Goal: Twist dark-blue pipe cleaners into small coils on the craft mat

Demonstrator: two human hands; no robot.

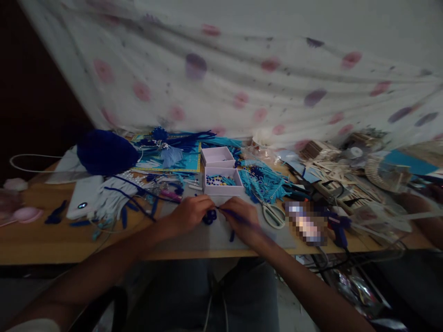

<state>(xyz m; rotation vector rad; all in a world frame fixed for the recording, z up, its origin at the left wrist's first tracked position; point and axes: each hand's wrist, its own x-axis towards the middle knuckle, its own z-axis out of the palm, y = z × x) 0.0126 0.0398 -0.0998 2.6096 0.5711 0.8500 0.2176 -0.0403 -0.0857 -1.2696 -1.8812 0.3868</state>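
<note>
Readable text: none | white device (85, 190), left side of tabletop (26, 242): lit display (82, 205), figures too small to read

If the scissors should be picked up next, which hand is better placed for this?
Probably the right hand: the scissors lie close on its outer side, while the left hand is farther, at the dark blue piece.
</note>
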